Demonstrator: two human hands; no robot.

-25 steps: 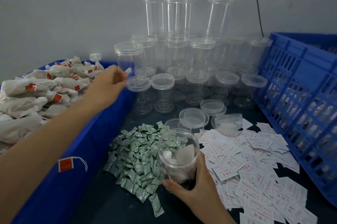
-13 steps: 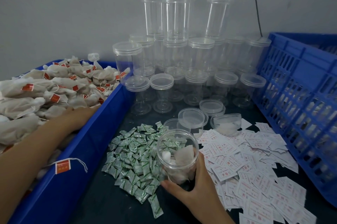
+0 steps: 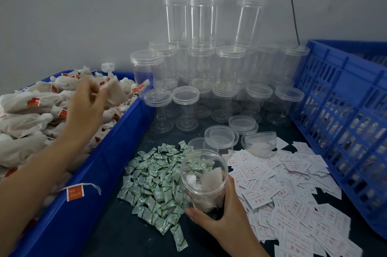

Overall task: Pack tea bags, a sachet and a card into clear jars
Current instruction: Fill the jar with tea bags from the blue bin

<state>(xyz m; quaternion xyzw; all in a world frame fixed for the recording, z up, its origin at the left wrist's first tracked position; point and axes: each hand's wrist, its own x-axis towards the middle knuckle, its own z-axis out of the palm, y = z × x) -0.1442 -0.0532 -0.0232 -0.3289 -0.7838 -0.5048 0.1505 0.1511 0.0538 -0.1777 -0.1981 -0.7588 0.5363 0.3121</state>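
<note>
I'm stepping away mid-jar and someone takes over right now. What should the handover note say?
Left hand: pinches a tea bag over the heap in the blue bin.
Right hand: grips the open jar low down, between the green sachets and the cards.
Done: several tea bags are in the jar.
Left: drop in the pinched bag, add a sachet and a card (neither plainly visible inside), then close with a loose lid. Empty jars stand stacked at the back.
</note>
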